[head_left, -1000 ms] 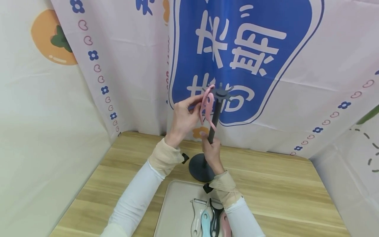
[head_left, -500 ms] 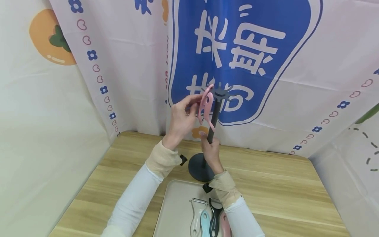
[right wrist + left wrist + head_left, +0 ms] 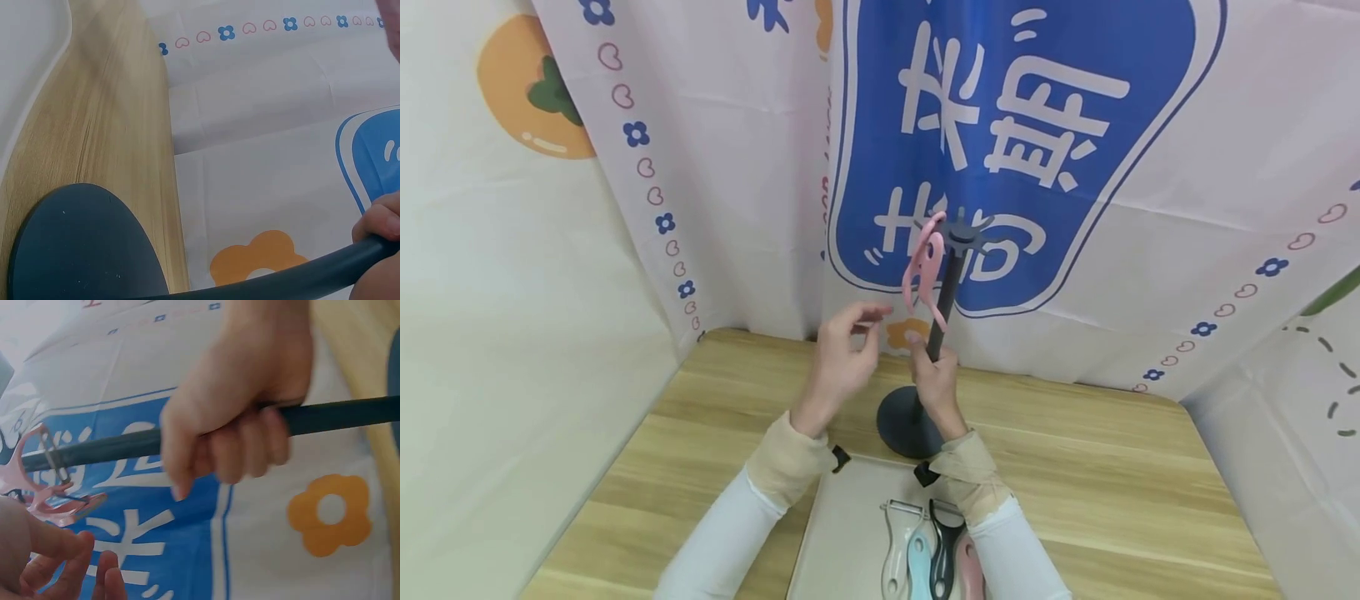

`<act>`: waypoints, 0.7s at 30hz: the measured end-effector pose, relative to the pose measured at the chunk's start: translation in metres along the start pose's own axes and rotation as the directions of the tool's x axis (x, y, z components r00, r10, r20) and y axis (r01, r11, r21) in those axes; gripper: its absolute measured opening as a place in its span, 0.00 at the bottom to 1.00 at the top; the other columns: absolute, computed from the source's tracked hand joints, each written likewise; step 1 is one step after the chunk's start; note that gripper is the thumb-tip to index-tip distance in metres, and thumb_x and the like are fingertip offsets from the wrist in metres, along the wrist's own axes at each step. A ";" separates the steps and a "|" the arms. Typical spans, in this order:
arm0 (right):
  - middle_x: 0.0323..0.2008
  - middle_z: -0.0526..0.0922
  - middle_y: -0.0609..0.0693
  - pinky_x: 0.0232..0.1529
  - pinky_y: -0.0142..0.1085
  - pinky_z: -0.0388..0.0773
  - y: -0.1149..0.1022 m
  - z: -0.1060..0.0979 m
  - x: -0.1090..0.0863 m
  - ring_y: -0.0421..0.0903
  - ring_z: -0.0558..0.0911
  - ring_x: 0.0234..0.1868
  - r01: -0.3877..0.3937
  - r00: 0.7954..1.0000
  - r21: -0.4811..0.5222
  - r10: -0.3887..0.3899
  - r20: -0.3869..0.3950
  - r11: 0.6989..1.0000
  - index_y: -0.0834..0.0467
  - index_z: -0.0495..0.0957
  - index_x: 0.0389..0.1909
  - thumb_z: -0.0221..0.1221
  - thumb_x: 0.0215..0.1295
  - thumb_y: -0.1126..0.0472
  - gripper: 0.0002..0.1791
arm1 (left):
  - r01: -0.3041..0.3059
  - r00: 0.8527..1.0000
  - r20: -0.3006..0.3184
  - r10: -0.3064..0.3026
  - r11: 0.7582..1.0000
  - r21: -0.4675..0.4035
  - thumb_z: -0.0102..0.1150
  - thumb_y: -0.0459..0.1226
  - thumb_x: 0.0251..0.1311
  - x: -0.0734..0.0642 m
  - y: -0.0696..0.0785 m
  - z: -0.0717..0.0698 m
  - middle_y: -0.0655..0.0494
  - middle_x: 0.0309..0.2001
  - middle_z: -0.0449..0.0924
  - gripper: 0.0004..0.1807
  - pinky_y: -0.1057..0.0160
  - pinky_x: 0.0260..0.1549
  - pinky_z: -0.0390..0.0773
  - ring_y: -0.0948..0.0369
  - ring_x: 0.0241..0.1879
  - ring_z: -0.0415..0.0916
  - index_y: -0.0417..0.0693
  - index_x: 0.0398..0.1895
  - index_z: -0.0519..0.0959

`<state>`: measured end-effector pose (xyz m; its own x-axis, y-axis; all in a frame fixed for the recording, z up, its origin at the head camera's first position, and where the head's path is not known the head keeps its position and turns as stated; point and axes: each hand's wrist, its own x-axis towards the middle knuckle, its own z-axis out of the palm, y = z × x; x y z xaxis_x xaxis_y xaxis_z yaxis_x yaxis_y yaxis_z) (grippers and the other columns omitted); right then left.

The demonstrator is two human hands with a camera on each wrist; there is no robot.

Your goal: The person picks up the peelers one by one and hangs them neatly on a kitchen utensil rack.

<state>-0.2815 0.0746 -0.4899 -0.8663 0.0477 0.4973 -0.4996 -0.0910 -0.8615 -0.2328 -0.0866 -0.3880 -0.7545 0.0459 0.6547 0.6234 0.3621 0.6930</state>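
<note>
A dark hook stand rises from its round base (image 3: 901, 421), with a hook ring (image 3: 962, 237) on top. My right hand (image 3: 938, 383) grips its pole (image 3: 950, 287) partway up, fingers wrapped round it in the left wrist view. Pink peelers (image 3: 931, 265), seemingly two, hang from the left side of the ring; their metal blades show in the left wrist view. Below and left of them, touching nothing, is my left hand (image 3: 844, 358), fingers loosely bent. In the left wrist view its fingertips (image 3: 84, 540) lie close to the pink peelers (image 3: 62, 515).
On the wooden table (image 3: 1112, 483), a beige tray (image 3: 842, 525) carries a whitish peeler (image 3: 897, 546), a light blue handle (image 3: 919, 562), a black peeler (image 3: 943, 550) and a pink handle (image 3: 972, 571), partly behind the right sleeve. A printed curtain (image 3: 760, 208) hangs right behind the stand.
My left hand has let go of the pink peelers and moved down and left, leaving them on the stand. The right hand stays on the pole.
</note>
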 end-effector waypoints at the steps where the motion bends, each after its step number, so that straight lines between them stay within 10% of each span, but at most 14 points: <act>1: 0.09 0.63 0.39 0.12 0.29 0.53 0.000 0.000 0.000 0.35 0.59 0.09 0.002 1.000 0.001 -0.002 -0.001 1.000 0.57 0.64 0.12 0.55 0.82 0.62 0.30 | 0.000 1.000 0.013 0.000 1.000 0.007 0.59 0.23 0.70 -0.006 -0.002 0.001 0.42 0.49 0.89 0.11 0.49 0.47 0.88 0.48 0.47 0.87 0.37 0.50 0.85; 13: 0.09 0.64 0.38 0.13 0.30 0.54 -0.003 -0.001 0.002 0.35 0.61 0.11 0.035 0.999 -0.031 -0.035 0.000 0.999 0.64 0.64 0.13 0.55 0.82 0.61 0.31 | -0.011 0.959 0.283 0.001 0.999 0.033 0.65 0.23 0.65 -0.081 -0.012 0.020 0.50 0.42 0.86 0.09 0.58 0.42 0.87 0.60 0.41 0.83 0.44 0.43 0.84; 17: 0.08 0.64 0.38 0.12 0.28 0.54 -0.004 0.001 0.002 0.35 0.60 0.10 0.035 0.999 -0.010 -0.034 0.009 0.999 0.60 0.66 0.13 0.54 0.81 0.68 0.29 | -0.055 0.925 0.376 0.045 0.998 0.016 0.66 0.22 0.64 -0.103 -0.010 0.024 0.54 0.41 0.85 0.11 0.64 0.42 0.86 0.63 0.40 0.82 0.45 0.42 0.84; 21: 0.08 0.64 0.38 0.12 0.27 0.54 -0.005 0.002 0.001 0.33 0.60 0.09 -0.003 1.000 0.010 0.003 0.004 1.000 0.56 0.68 0.12 0.54 0.81 0.67 0.29 | -0.085 0.856 0.511 0.080 0.996 -0.012 0.64 0.20 0.63 -0.123 -0.011 0.024 0.57 0.42 0.84 0.13 0.67 0.46 0.85 0.65 0.43 0.82 0.46 0.42 0.84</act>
<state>-0.2803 0.0731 -0.4849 -0.8677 0.0433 0.4952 -0.4969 -0.1007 -0.8619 -0.1518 -0.0736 -0.4838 -0.7011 0.5436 0.4614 0.6879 0.3454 0.6384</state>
